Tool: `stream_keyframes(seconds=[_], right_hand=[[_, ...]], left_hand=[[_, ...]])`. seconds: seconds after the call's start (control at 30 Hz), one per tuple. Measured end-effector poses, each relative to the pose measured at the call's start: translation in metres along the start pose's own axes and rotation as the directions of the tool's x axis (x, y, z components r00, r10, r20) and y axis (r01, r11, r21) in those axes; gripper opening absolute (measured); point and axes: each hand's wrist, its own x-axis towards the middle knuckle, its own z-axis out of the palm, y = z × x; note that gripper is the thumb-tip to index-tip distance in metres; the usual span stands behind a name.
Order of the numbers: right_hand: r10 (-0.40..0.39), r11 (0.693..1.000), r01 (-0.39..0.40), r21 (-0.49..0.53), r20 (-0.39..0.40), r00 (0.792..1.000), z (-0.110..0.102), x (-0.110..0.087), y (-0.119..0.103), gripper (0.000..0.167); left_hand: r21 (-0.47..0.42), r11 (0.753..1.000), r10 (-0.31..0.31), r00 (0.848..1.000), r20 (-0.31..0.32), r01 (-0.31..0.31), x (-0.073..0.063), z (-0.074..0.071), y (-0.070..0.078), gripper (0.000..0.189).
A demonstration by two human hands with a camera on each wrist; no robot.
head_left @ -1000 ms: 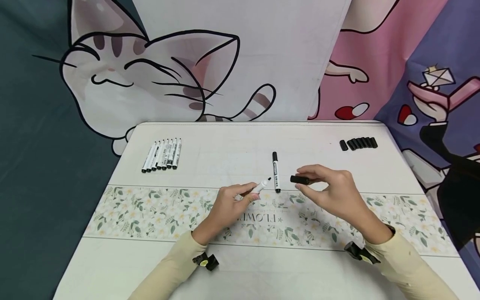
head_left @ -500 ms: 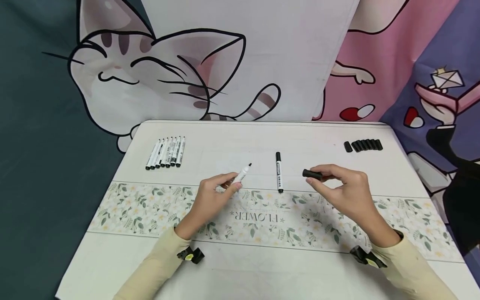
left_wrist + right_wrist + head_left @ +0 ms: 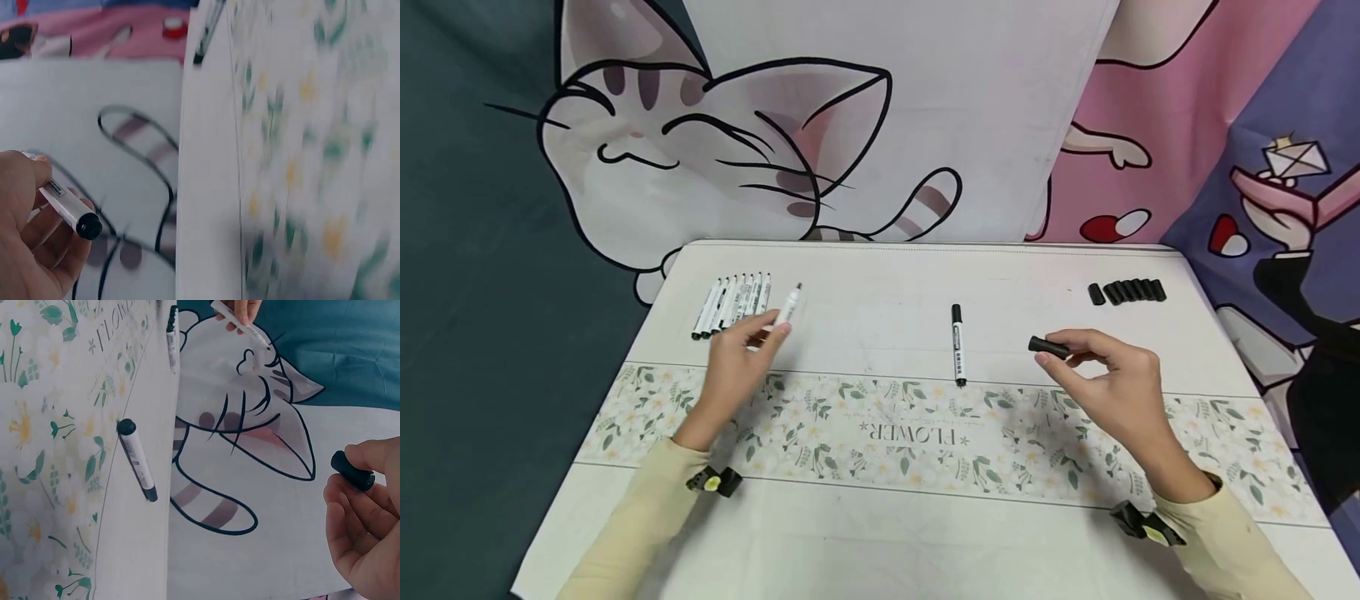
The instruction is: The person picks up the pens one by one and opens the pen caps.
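An uncapped white marker [image 3: 789, 305] is pinched in my left hand [image 3: 737, 358], its dark tip pointing up and away, just right of a row of uncapped markers [image 3: 733, 302]. The left wrist view shows the black end of this held marker [image 3: 72, 212] by the fingers. Between thumb and fingertips, my right hand [image 3: 1112, 375] holds a black marker cap [image 3: 1048, 347]; the right wrist view shows the same cap [image 3: 352, 470]. One capped marker [image 3: 958, 346] lies on the table between the hands, nearer the right one.
Several black caps [image 3: 1127, 291] lie in a row at the table's back right. A flower-printed band [image 3: 910, 433] crosses the white table cover [image 3: 880, 533]. Behind the table's back edge hangs a cloth with a cartoon cat [image 3: 647, 150].
My left hand has carried the uncapped marker left, away from the middle, toward the marker row. My right hand has shifted somewhat right with the cap. The capped marker stays on the table.
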Motion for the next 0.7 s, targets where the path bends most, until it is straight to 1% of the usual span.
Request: stream_keyframes(seconds=[0.1, 0.2, 0.37, 0.53, 0.63, 0.7], right_hand=[[0.015, 1.0, -0.015, 0.007, -0.015, 1.0, -0.001, -0.002, 0.002, 0.034], [0.035, 0.999, -0.035, 0.018, -0.023, 0.999, -0.001, -0.004, 0.003, 0.033], [0.071, 0.997, -0.07, 0.022, -0.029, 0.997, -0.003, -0.007, 0.005, 0.032], [0.092, 0.996, -0.091, 0.021, -0.045, 0.995, -0.004, -0.011, 0.009, 0.032], [0.092, 0.995, -0.091, 0.028, -0.054, 0.994, -0.005, -0.013, 0.011, 0.033], [0.092, 0.995, -0.091, 0.029, -0.058, 0.994, -0.006, -0.015, 0.013, 0.034]], left_hand=[[0.066, 0.998, -0.021, 0.999, -0.028, 0.023, 0.01, -0.015, -0.019, 0.037], [0.12, 0.992, -0.038, 0.998, -0.041, 0.043, 0.016, -0.029, -0.037, 0.04], [0.182, 0.976, -0.113, 0.993, -0.042, 0.119, 0.024, -0.044, -0.062, 0.043], [0.191, 0.959, -0.201, 0.978, -0.055, 0.208, 0.032, -0.055, -0.084, 0.047], [0.191, 0.947, -0.25, 0.966, -0.065, 0.258, 0.036, -0.062, -0.098, 0.049], [0.198, 0.935, -0.287, 0.955, -0.072, 0.296, 0.039, -0.066, -0.107, 0.05]])
